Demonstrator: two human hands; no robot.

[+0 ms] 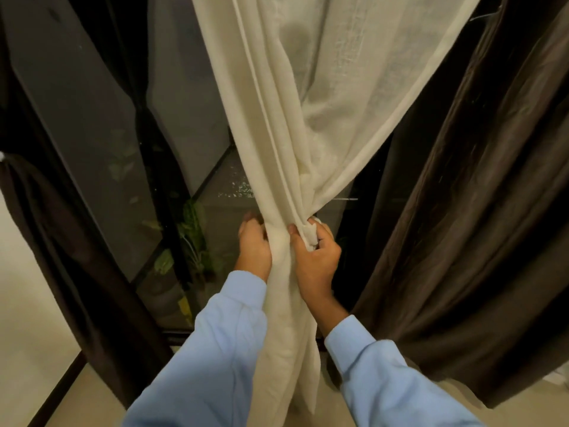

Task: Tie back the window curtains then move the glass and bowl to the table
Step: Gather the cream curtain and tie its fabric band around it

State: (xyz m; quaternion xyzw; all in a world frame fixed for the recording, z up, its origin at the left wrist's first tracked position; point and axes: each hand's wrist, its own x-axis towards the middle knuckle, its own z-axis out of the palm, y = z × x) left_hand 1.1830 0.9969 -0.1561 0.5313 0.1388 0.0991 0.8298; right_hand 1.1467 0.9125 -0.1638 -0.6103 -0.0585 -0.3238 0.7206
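Gathering the white sheer curtain (308, 134) into a rope at abt 6 o'clock of the window glass (92, 118); left hand (254, 245) cups the bundle from its 9 o'clock side, fingers curled round the back, so grip closed on fabric but partly hidden; right hand (317, 257) at the 3 o'clock side is fisted tight on a folded edge or strip of the same cloth, pulled over the knuckles; can't tell if that's a separate tie-back or just a hem.

Dark brown curtain (477, 211) hangs loose at 3 o'clock, not tied yet; another dark curtain (46, 226) at 9 o'clock looks already cinched by a small white tie (2, 156); glass, bowl & desk not in view.

Risks, as judged: loose folds above the hands may slip out if the left grip eases while the right wraps; pulling hard down could strain the rail or hooks; a slack knot on thin slippery cloth would likely slide & let the sheer fall open; the loose brown panel could get caught in the wrap.
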